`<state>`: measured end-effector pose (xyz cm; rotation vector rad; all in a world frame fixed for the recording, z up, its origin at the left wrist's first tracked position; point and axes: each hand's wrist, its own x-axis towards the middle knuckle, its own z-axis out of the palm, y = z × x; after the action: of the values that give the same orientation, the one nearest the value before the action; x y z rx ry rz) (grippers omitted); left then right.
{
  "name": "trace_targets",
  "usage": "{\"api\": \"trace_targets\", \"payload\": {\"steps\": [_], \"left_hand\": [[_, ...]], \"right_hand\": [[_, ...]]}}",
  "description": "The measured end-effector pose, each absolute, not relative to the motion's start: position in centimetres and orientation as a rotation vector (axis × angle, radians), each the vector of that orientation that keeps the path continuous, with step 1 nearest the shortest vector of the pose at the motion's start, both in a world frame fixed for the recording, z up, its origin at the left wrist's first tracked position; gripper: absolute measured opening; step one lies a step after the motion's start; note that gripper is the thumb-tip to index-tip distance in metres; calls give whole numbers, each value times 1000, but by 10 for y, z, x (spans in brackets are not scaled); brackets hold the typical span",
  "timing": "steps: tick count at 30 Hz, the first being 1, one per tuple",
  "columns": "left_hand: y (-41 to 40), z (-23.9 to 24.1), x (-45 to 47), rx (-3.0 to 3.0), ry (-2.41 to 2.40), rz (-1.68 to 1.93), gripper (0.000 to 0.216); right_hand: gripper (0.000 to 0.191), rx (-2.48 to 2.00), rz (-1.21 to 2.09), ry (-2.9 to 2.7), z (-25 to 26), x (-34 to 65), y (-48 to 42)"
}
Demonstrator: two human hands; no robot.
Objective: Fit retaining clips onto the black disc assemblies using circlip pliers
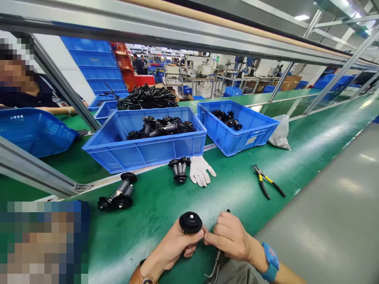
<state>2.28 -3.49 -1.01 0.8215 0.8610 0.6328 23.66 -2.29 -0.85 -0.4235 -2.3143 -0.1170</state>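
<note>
My left hand [177,240] is wrapped round a black roller part [190,222]; its round, disc-shaped end with a small white pin faces up. Close beside it, my right hand [229,236] is closed round pliers [217,262], whose thin bent metal tips point down toward my lap. The right thumb and forefinger reach toward the left fingertips; whether they pinch anything small is hidden. More grey-and-black roller parts lie on the green bench [154,221]: a small group [180,169] ahead and another group [118,193] to the left. A white glove [201,170] lies beside the nearer group.
Two blue bins [148,148] [251,134] hold roller parts. Yellow-and-black pliers [266,181] lie at right, near a clear plastic bag [280,132]. Black pieces [148,96] are heaped behind. A metal post [35,169] stands left, and a co-worker's arm [56,110] reaches in behind it.
</note>
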Motion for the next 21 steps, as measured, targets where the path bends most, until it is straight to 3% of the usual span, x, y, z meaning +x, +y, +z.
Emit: {"api": "trace_targets", "payload": {"steps": [6,14,21], "left_hand": [[-29,-12,14,842,880,722,48],[-30,-12,19,653,932,757,51],[-29,-16,21,700,1052,867,51]], "right_hand": [[26,-378,-22,-2321,-16,220,-4],[17,-488,182,-2228,-37,217,-1],[17,-742,541,-1874,-38,230,-4]]}}
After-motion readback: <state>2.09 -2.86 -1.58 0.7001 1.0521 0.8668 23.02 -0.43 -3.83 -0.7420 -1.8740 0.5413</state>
